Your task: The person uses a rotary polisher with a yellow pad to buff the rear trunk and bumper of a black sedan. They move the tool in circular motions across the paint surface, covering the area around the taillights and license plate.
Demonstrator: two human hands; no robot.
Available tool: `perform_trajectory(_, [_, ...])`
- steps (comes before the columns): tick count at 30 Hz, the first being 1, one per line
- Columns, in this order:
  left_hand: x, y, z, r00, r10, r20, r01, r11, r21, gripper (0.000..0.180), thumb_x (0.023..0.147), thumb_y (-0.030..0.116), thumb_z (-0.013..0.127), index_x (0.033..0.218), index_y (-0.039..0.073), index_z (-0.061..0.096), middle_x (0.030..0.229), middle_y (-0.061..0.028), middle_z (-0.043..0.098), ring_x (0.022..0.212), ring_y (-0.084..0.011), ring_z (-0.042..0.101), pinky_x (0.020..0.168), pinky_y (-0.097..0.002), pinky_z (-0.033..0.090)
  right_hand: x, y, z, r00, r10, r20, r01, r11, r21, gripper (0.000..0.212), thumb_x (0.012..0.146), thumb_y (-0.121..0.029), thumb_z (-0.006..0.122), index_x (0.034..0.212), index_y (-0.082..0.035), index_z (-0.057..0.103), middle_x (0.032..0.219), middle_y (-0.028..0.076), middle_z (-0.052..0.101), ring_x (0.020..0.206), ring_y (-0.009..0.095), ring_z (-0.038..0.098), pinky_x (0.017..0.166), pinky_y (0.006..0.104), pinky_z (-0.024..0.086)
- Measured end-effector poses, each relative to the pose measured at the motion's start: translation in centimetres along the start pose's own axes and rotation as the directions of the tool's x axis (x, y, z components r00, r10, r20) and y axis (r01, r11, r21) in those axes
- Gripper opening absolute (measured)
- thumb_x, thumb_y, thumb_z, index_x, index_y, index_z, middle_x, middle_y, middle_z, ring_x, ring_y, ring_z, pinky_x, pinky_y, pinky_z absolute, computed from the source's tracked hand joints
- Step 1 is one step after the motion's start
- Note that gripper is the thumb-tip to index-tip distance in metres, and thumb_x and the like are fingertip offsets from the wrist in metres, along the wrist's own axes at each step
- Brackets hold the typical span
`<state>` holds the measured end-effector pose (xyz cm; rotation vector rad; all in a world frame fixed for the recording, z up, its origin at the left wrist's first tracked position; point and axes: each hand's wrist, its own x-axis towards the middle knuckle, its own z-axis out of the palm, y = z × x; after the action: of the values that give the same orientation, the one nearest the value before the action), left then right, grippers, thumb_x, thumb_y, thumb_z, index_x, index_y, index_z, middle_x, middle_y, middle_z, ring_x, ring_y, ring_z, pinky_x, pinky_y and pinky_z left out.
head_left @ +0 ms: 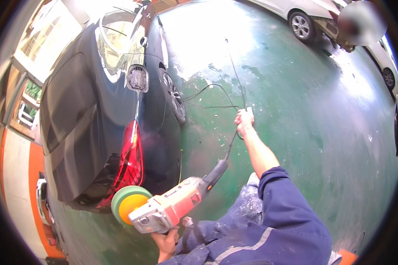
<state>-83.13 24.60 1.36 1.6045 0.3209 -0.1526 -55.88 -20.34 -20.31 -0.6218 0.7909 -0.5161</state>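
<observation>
Low in front of me, my left hand (pixel 166 244) is wrapped around the underside of a red-and-grey power polisher (pixel 177 201), near its metal head. A round pad (pixel 129 204), green with a yellow-orange backing, faces the car's rear corner by the red tail light (pixel 130 159). From the polisher's black rear handle (pixel 216 173) a black cord (pixel 231 145) runs up to my right hand (pixel 244 120). That hand is stretched out over the floor and closed on the cord. A small whitish piece shows at its fingertips, too small to make out.
A dark car (pixel 82 132) stands close on the left, with its fuel flap open (pixel 137 78). Loops of black cable (pixel 212 86) lie on the green floor (pixel 305 145) beside its wheel. A silver car (pixel 292 15) is parked far right, near a blurred patch.
</observation>
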Motion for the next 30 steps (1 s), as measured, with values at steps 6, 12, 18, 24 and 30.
perform_trajectory(6, [-0.4, 3.7, 15.1, 0.987, -0.158, -0.022, 0.157, 0.986, -0.054, 0.006, 0.072, -0.008, 0.054, 0.076, -0.009, 0.059, 0.050, -0.0081, 0.048, 0.035, -0.0144, 0.041, 0.036, -0.0300, 0.031, 10.4, -13.9, -4.4, 0.985, 0.018, -0.170, -0.002, 0.995, 0.095, 0.013, 0.096, -0.013, 0.051, 0.084, -0.009, 0.053, 0.057, -0.005, 0.035, 0.042, 0.009, 0.031, 0.037, 0.0270, 0.024])
perform_trajectory(12, [-0.5, 5.6, 22.2, 0.980, -0.194, -0.033, 0.192, 0.980, -0.057, 0.009, 0.071, -0.008, 0.056, 0.078, -0.009, 0.061, 0.052, -0.0093, 0.049, 0.036, -0.0150, 0.043, 0.036, -0.0307, 0.033, 16.1, -28.2, -10.5, 0.997, -0.074, 0.032, 0.067, 0.981, 0.184, 0.018, 0.092, -0.012, 0.054, 0.075, -0.012, 0.049, 0.061, -0.001, 0.041, 0.048, 0.011, 0.039, 0.043, 0.0279, 0.035])
perform_trajectory(18, [0.2, 4.2, 19.5, 0.887, -0.450, -0.105, 0.420, 0.880, -0.222, 0.006, 0.076, -0.001, 0.061, 0.076, -0.007, 0.063, 0.049, -0.0039, 0.043, 0.036, -0.0137, 0.039, 0.037, -0.0312, 0.032, 17.2, -51.2, -18.1, 0.898, -0.432, -0.085, 0.438, 0.896, 0.073, 0.017, 0.094, -0.007, 0.054, 0.077, -0.009, 0.054, 0.068, 0.000, 0.049, 0.057, 0.011, 0.045, 0.051, 0.0273, 0.042])
perform_trajectory(24, [-2.6, 2.7, 19.3, 0.772, -0.602, -0.203, 0.514, 0.780, -0.357, 0.006, 0.079, -0.001, 0.060, 0.079, -0.007, 0.062, 0.052, -0.0038, 0.045, 0.038, -0.0133, 0.042, 0.037, -0.0312, 0.033, 14.9, -49.7, -22.7, 0.531, -0.777, -0.337, 0.578, 0.623, -0.527, 0.026, 0.098, -0.028, 0.057, 0.087, -0.006, 0.065, 0.066, 0.001, 0.055, 0.050, 0.011, 0.044, 0.043, 0.0276, 0.037])
perform_trajectory(30, [-8.2, 1.5, 20.3, 0.610, -0.698, -0.375, 0.499, 0.706, -0.503, 0.014, 0.081, -0.002, 0.067, 0.073, 0.002, 0.056, 0.054, -0.0004, 0.047, 0.040, -0.0100, 0.045, 0.038, -0.0284, 0.034, 17.2, -37.0, -33.5, 0.476, -0.801, -0.362, 0.088, 0.453, -0.887, 0.028, 0.093, -0.031, 0.062, 0.084, -0.005, 0.069, 0.070, 0.006, 0.060, 0.057, 0.019, 0.051, 0.050, 0.0342, 0.045])
